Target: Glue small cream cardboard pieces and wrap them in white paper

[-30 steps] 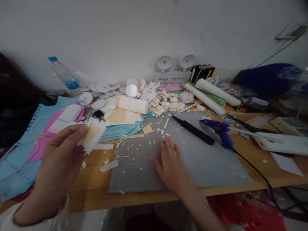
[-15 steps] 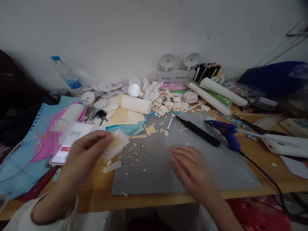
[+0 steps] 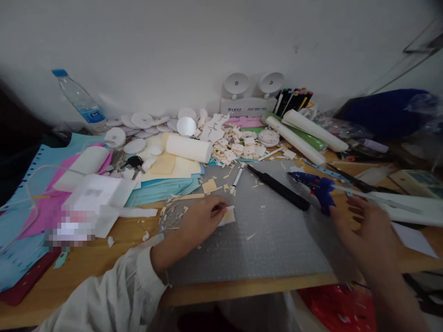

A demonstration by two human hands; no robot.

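Note:
My left hand (image 3: 204, 216) is closed on a small white piece of paper (image 3: 228, 216) with a yellowish patch, low over the grey cutting mat (image 3: 277, 244). At the right, my right hand (image 3: 363, 226) has its fingers apart beside the blue glue gun (image 3: 323, 191), which lies on its side with a small red light lit. Whether the fingertips touch its handle cannot be made out. A black stick-shaped tool (image 3: 278, 188) and a white pen (image 3: 237, 178) lie on the mat, with yellowish paper scraps (image 3: 209, 186) around them.
Behind the mat are a heap of small cream pieces (image 3: 238, 145), white rolls (image 3: 188, 148) and white discs (image 3: 141, 121). Blue sheets (image 3: 162, 191) and keys (image 3: 134, 162) lie left. A water bottle (image 3: 81, 101) and marker pens (image 3: 294, 101) stand by the wall.
My left hand has carried the paper piece rightward onto the mat. From the mat's middle, my right hand has moved right to the glue gun.

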